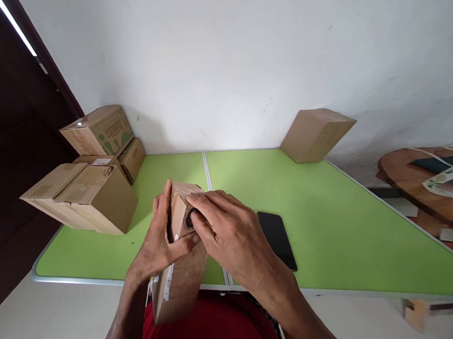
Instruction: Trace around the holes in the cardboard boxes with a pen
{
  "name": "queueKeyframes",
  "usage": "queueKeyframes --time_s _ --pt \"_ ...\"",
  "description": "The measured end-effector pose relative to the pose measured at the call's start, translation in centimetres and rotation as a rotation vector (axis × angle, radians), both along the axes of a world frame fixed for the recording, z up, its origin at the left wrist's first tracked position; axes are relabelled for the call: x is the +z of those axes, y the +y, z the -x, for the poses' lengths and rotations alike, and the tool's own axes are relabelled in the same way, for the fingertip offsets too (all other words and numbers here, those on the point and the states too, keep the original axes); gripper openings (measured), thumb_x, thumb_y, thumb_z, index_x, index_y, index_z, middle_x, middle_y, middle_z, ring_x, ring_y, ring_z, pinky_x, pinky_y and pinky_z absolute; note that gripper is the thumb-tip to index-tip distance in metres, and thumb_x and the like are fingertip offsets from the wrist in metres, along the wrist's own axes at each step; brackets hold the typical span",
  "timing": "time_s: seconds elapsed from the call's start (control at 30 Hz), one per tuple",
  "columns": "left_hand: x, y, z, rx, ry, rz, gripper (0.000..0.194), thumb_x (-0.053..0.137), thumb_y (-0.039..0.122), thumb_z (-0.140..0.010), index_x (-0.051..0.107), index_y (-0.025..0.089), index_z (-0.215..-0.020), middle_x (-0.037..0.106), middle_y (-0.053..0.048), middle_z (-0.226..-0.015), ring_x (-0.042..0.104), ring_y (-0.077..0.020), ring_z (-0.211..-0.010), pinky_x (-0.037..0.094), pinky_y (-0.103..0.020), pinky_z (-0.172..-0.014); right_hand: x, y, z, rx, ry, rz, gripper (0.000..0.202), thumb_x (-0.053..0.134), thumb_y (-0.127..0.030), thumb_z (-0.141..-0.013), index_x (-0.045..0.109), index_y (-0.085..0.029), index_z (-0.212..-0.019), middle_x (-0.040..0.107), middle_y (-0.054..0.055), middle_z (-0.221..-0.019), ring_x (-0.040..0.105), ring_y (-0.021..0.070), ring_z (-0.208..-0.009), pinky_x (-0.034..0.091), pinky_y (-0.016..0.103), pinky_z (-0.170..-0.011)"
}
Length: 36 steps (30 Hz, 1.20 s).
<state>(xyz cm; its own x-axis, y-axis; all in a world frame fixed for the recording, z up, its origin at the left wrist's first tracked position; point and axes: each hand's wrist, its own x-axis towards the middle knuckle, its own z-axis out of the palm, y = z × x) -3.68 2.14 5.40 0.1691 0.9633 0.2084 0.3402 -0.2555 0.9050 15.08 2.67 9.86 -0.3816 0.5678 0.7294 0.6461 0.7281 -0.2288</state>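
Note:
A brown cardboard box (184, 283) is tilted at the table's front edge, close to my body. My left hand (158, 242) grips its left side and upper face, thumb stretched across the near face. My right hand (227, 230) lies over the box's upper right, with fingertips at a dark round spot (190, 218) near the top. Whether that spot is a hole or a roll of tape I cannot tell. A white label strip (168, 283) runs along the box's edge. Just right of my right hand lies a black phone (278, 238).
Several cardboard boxes (111, 199) stand at the left of the green table (340, 231). Another box (315, 136) is at the back right by the wall. A round wooden table (397, 171) with cables and a power strip is at the far right.

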Motion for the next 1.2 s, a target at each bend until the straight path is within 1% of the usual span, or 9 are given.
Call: queueKeyframes --time_s 0.1,0.27,0.43,0.57,0.67,0.77,0.9,1.07,1.2 --pt "-0.4 -0.3 0.4 -0.074 -0.032 0.059 0.125 0.082 0.045 -0.083 0.005 0.028 -0.180 0.032 -0.016 -0.176 0.021 -0.0432 -0.169 0.026 -0.063 -0.136 -0.5 -0.1 0.3 -0.037 0.028 -0.094 0.034 0.051 0.000 -0.099 0.079 -0.014 -0.111 0.087 0.012 -0.101 0.080 0.0244 -0.086 0.067 0.039 -0.079" --pt "-1.2 -0.8 0.7 -0.108 -0.100 0.100 0.126 0.085 0.047 -0.084 0.005 0.031 -0.180 0.026 -0.015 -0.184 0.021 -0.0429 -0.171 0.019 -0.065 -0.139 -1.2 -0.3 1.0 -0.043 0.145 -0.111 0.037 0.052 -0.001 -0.101 0.080 -0.016 -0.119 0.088 0.011 -0.107 0.083 0.0247 -0.096 0.069 0.039 -0.087" --pt "-1.0 -0.8 1.3 -0.030 -0.336 0.075 0.125 0.090 0.049 -0.079 0.016 0.030 -0.178 0.049 -0.015 -0.172 0.047 -0.0428 -0.159 0.049 -0.055 -0.125 -1.4 0.4 -1.2 0.001 0.333 0.089 0.022 0.066 -0.024 -0.108 0.082 -0.022 -0.124 0.088 0.008 -0.116 0.084 0.0234 -0.101 0.072 0.040 -0.089" --pt "-1.1 -0.8 3.0 0.148 -0.465 0.052 0.103 0.084 0.057 -0.078 0.044 0.024 -0.167 0.065 -0.014 -0.153 0.061 -0.0445 -0.143 0.060 -0.054 -0.110 -3.7 1.4 -6.4 -0.313 0.513 0.196 0.025 0.071 -0.040 -0.106 0.084 -0.022 -0.117 0.088 0.010 -0.114 0.085 0.0272 -0.095 0.072 0.043 -0.079" --pt "-1.3 -0.8 3.4 0.216 -0.474 0.049 0.095 0.083 0.055 -0.077 0.051 0.027 -0.161 0.072 -0.011 -0.143 0.067 -0.0414 -0.134 0.062 -0.051 -0.105 -5.9 2.0 -9.5 -0.507 0.385 0.294 0.023 0.068 -0.035 -0.104 0.084 -0.019 -0.110 0.088 0.011 -0.109 0.083 0.0274 -0.091 0.066 0.040 -0.081" --pt "-1.2 -0.9 2.6 0.197 -0.518 0.073 0.096 0.082 0.055 -0.075 0.052 0.027 -0.161 0.075 -0.010 -0.136 0.068 -0.0411 -0.132 0.062 -0.051 -0.105 -7.5 2.8 -10.2 -0.628 0.064 0.593 0.022 0.062 -0.026 -0.106 0.082 -0.017 -0.111 0.087 0.012 -0.109 0.082 0.0260 -0.095 0.059 0.035 -0.084" --pt "-1.1 -0.9 1.0 0.114 -0.545 0.102 0.104 0.086 0.053 -0.071 0.048 0.027 -0.165 0.071 -0.011 -0.146 0.069 -0.0423 -0.131 0.060 -0.053 -0.109 -9.8 4.5 -8.0 -0.615 -0.164 0.837 0.020 0.067 -0.025 -0.104 0.082 -0.019 -0.093 0.085 0.011 -0.093 0.080 0.0275 -0.090 0.047 0.032 -0.070" --pt "-0.8 -1.2 0.5 0.068 -0.497 0.121 0.110 0.086 0.052 -0.074 0.039 0.027 -0.171 0.066 -0.013 -0.155 0.060 -0.0454 -0.145 0.054 -0.055 -0.118 -12.7 7.2 -5.2 -0.670 -0.241 0.931 0.028 0.057 -0.028 -0.111 0.080 -0.012 -0.106 0.082 0.022 -0.117 0.079 0.0335 -0.110 0.046 0.033 -0.076" --pt "0.3 -1.9 -0.1 0.018 -0.453 0.134 0.121 0.088 0.055 -0.073 0.030 0.028 -0.176 0.062 -0.013 -0.161 0.056 -0.0479 -0.149 0.051 -0.059 -0.122 -14.1 8.6 -5.0 -0.712 -0.239 0.978 0.029 0.059 -0.029 -0.108 0.078 -0.007 -0.110 0.080 0.028 -0.114 0.080 0.0380 -0.106 0.049 0.035 -0.074"
